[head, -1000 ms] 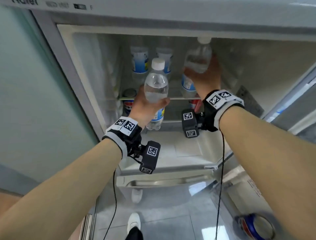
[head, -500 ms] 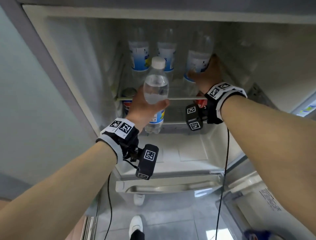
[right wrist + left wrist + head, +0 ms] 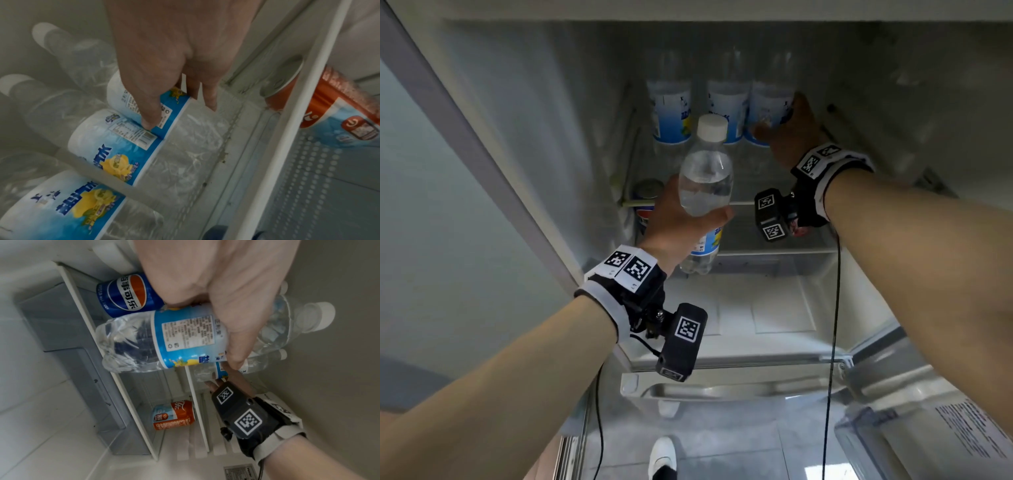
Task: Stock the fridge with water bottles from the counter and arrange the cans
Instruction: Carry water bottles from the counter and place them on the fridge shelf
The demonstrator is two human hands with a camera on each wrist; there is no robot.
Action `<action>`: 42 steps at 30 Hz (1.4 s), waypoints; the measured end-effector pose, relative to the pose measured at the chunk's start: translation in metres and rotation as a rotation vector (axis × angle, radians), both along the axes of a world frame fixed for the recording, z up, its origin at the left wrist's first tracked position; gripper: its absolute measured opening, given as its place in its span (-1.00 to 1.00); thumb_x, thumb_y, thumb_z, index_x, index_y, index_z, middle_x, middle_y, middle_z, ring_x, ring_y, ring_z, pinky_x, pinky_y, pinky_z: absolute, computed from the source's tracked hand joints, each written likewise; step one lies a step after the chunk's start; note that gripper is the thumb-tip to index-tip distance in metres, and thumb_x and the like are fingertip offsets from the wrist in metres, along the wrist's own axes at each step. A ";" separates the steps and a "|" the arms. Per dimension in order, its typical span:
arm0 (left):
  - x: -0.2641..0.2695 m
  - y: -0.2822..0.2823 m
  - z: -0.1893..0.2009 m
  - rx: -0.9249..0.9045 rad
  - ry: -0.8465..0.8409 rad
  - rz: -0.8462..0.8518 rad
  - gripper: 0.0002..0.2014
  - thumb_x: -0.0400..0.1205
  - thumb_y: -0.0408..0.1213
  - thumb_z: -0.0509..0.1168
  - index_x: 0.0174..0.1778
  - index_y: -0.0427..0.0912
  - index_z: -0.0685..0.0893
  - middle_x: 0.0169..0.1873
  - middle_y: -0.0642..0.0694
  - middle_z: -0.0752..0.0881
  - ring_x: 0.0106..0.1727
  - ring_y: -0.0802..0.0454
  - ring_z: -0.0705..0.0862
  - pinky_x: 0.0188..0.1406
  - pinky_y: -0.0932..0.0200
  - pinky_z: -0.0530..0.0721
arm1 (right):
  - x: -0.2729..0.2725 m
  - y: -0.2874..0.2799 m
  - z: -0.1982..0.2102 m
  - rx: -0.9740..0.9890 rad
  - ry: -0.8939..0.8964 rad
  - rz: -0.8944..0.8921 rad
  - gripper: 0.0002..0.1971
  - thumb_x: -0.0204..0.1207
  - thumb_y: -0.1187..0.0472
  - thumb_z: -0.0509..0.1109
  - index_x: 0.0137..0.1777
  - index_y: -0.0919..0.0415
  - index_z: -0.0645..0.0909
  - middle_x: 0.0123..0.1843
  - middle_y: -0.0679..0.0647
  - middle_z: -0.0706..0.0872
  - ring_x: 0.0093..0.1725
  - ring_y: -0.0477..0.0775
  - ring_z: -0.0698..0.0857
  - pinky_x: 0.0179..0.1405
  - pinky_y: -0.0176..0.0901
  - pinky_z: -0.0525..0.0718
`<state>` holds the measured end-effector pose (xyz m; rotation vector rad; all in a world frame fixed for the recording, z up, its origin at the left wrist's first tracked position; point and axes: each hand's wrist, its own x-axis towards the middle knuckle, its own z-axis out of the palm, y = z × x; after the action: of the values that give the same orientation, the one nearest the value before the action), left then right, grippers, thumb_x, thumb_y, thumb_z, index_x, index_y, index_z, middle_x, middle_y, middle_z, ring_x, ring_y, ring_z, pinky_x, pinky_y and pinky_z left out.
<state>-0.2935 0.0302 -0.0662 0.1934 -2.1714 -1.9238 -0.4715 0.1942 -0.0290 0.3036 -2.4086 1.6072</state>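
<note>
My left hand [image 3: 688, 219] grips a clear water bottle [image 3: 705, 185] with a white cap, upright in front of the fridge's upper shelf [image 3: 743, 203]. In the left wrist view, thumb and fingers wrap its blue label [image 3: 185, 337]. Deep on that shelf, my right hand [image 3: 786, 133] holds another water bottle [image 3: 768, 109], standing at the back right beside two more bottles [image 3: 671, 113] [image 3: 726, 109]. The right wrist view has my thumb [image 3: 150, 116] on its label [image 3: 131, 97]. A blue cola can [image 3: 647, 202] stands below at the left; an orange can [image 3: 174, 415] stands at the right.
The fridge's left wall [image 3: 534, 137] and right wall [image 3: 893, 102] close in the shelf. Below is a white drawer cover [image 3: 756, 308] and a metal handle [image 3: 722, 390]. The open door [image 3: 945, 438] hangs at the lower right. A white shoe [image 3: 662, 452] shows on the floor.
My right hand has carried its bottle from the shelf's front to the back right, beside the two bottles there. The left hand has kept its bottle in about the same place.
</note>
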 end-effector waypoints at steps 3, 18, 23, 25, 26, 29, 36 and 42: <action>0.000 0.002 0.000 -0.010 -0.007 -0.022 -0.47 0.38 -0.27 0.63 0.24 -0.14 0.62 0.08 -0.06 0.77 0.03 0.14 0.80 -0.12 0.35 0.75 | 0.000 -0.003 0.002 -0.003 0.006 0.012 -0.28 0.43 0.31 0.61 0.54 0.32 0.33 0.47 0.16 0.58 0.32 -0.06 0.58 0.35 -0.30 0.59; 0.001 0.000 -0.001 0.006 -0.013 -0.054 -0.46 0.40 -0.26 0.62 0.29 -0.07 0.61 0.10 0.00 0.78 0.07 0.15 0.80 -0.04 0.30 0.78 | 0.007 -0.005 0.000 -0.045 0.024 -0.009 -0.29 0.41 0.22 0.64 0.47 0.31 0.36 0.36 0.11 0.63 0.21 -0.10 0.62 -0.12 -0.68 0.60; -0.001 0.000 0.000 0.002 -0.013 -0.049 -0.45 0.40 -0.25 0.61 0.29 -0.07 0.59 0.12 -0.01 0.76 0.11 0.12 0.78 0.00 0.26 0.76 | 0.009 -0.007 0.002 -0.031 0.012 -0.010 -0.26 0.38 0.15 0.66 0.46 0.28 0.35 0.30 0.04 0.63 0.20 -0.10 0.64 -0.09 -0.61 0.63; -0.001 0.001 -0.001 0.001 -0.010 -0.049 -0.45 0.41 -0.25 0.61 0.30 -0.08 0.59 0.12 -0.02 0.76 0.11 0.11 0.78 0.02 0.24 0.77 | 0.012 -0.005 0.003 0.004 -0.011 -0.016 -0.25 0.40 0.12 0.66 0.48 0.28 0.34 0.28 -0.01 0.61 0.19 -0.12 0.62 0.00 -0.52 0.67; -0.002 0.001 -0.001 0.003 -0.009 -0.056 -0.45 0.41 -0.26 0.61 0.30 -0.10 0.59 0.12 -0.03 0.77 0.10 0.10 0.79 0.01 0.25 0.77 | 0.013 -0.003 0.002 0.032 -0.032 -0.019 -0.24 0.41 0.10 0.65 0.51 0.28 0.34 0.28 -0.03 0.60 0.17 -0.14 0.61 0.05 -0.48 0.67; -0.002 -0.001 0.002 0.026 -0.017 -0.077 -0.45 0.40 -0.26 0.62 0.30 -0.14 0.61 0.10 -0.04 0.79 0.07 0.10 0.81 0.03 0.19 0.80 | 0.030 0.001 0.001 0.058 -0.125 -0.072 -0.25 0.52 0.07 0.56 0.59 0.23 0.26 0.29 -0.04 0.56 0.15 -0.18 0.57 0.05 -0.53 0.60; 0.010 0.008 0.021 0.062 -0.063 -0.229 -0.61 0.49 -0.36 0.56 0.22 -0.23 0.69 0.01 -0.04 0.84 0.04 0.08 0.83 0.01 0.17 0.78 | 0.134 0.011 -0.032 -0.075 -0.142 -0.298 -0.71 0.52 0.22 0.25 0.16 0.23 0.71 0.09 0.12 0.78 0.10 0.11 0.72 0.16 -0.04 0.67; 0.000 0.042 0.029 0.125 -0.039 -0.410 -0.60 0.44 -0.40 0.57 0.19 -0.17 0.70 0.07 -0.13 0.82 0.18 -0.05 0.78 0.27 -0.03 0.72 | 0.188 0.019 -0.034 -0.020 -0.241 0.163 -0.50 0.36 0.18 0.52 0.30 0.04 0.49 0.15 -0.11 0.72 0.20 -0.13 0.71 0.32 -0.07 0.68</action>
<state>-0.2931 0.0717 -0.0374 -0.2134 -2.2525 -2.2876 -0.2836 0.2134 -0.0626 0.3271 -2.6020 1.8318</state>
